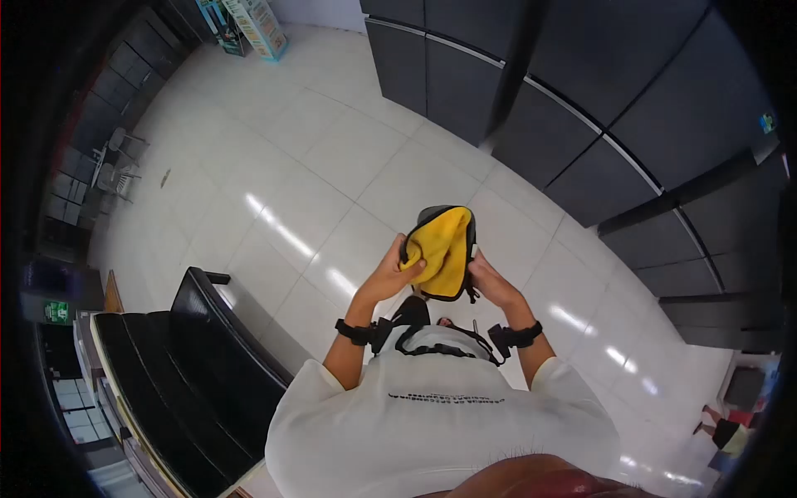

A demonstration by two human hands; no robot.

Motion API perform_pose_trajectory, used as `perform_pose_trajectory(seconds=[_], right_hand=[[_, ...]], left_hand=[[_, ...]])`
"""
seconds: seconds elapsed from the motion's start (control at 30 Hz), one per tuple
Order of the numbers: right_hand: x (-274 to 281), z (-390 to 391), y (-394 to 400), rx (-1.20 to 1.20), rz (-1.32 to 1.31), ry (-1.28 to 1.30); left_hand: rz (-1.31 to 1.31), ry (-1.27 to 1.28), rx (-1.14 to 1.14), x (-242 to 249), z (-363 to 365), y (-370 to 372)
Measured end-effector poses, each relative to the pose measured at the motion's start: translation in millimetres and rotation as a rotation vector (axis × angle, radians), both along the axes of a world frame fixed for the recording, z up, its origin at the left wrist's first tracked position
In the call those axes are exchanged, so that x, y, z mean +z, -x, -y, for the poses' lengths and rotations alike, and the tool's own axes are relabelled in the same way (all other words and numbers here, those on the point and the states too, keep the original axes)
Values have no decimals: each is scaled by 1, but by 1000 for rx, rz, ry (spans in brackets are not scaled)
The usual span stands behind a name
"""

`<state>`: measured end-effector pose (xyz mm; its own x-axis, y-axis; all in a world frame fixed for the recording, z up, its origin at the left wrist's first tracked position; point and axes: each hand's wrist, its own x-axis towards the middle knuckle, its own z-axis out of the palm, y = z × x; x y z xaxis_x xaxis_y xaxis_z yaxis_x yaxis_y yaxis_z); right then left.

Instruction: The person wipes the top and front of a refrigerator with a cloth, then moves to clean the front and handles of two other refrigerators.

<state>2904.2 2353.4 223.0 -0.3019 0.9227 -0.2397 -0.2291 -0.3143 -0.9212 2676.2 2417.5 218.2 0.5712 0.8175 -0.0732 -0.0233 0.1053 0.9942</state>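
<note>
A microfiber cloth (448, 253), yellow on one side and grey on the other with dark edging, is held up in front of my body. My left hand (390, 272) is closed on its left edge, the thumb lying over the yellow face. At the opposite edge, my right hand (493, 282) grips the cloth, with its fingertips partly hidden behind it. The cloth looks partly folded, and a strip of its grey side shows along the top. Dark bands with small devices sit on both wrists.
Dark refrigerators (573, 141) line the right side. A black couch (183, 382) stands at lower left. Glossy tiles (332, 141) cover the floor. Chairs (116, 170) are far left, and a printed display box (257, 29) is at the top. Another person (730, 432) appears at lower right.
</note>
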Motion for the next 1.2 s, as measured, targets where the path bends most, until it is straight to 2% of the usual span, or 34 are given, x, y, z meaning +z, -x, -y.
perform_pose_trajectory(seconds=[0.07, 0.17, 0.23, 0.3, 0.33, 0.37, 0.43, 0.5, 0.57, 0.6, 0.63, 0.7, 0.77, 0.83, 0.9, 0.97, 1.03, 1.07, 1.1, 1.13, 1.17, 1.2], right_hand=[[-4, -38, 3, -6, 361, -346], [-27, -103, -15, -8, 495, -257], [-35, -148, -29, -102, 578, -313], [-31, -192, -56, -162, 555, -107], [-28, -211, -63, -274, 619, -129], [-24, -231, -77, -263, 645, -135], [-18, -274, -110, -466, 800, -394], [-49, -315, -151, -515, 755, -386], [-64, -343, -161, -679, 640, -140], [-46, -348, -168, -641, 439, 111], [-49, -358, -164, -579, 361, 207], [-62, -382, -170, -223, 170, 426], [-67, -408, -150, -215, 216, 421], [-72, -437, -139, -267, 136, 272], [-74, -472, -141, -226, 52, 267], [-73, -510, -146, -238, -55, 227], [-71, -553, -159, -238, -451, 398], [-67, -574, -167, -262, -559, 423], [-64, -606, -175, -260, -587, 398], [-67, -629, -182, -282, -585, 390], [-68, -651, -189, -306, -576, 381], [-65, -679, -192, -334, -605, 359]], left_hand=[[-20, -35, -69, -12, -42, -4], [2, -90, -134, -20, -109, -21], [11, -33, -141, -20, -154, -28], [-221, -166, -86, -11, -196, -36], [-142, -352, 49, -21, -214, -38], [-117, -350, 63, -24, -234, -39], [-285, -210, 246, -15, -270, -46], [-322, -224, 328, -35, -308, -66], [-385, -318, 369, -43, -329, -72], [-333, -428, 390, -46, -335, -95], [-334, -421, 407, -50, -341, -98], [-480, -141, 132, -51, -353, -99], [-452, -49, 103, -44, -359, -103], [-334, -54, 35, -57, -372, -108], [-281, -23, -38, -74, -398, -114], [-52, 85, -16, -71, -435, -131], [-45, 81, -56, -68, -482, -148], [-70, 176, -93, -64, -508, -159], [-109, 265, -131, -54, -539, -168], [-208, 251, -174, -40, -572, -179], [-120, 271, -153, -41, -594, -193], [-154, 206, -165, -51, -632, -196]])
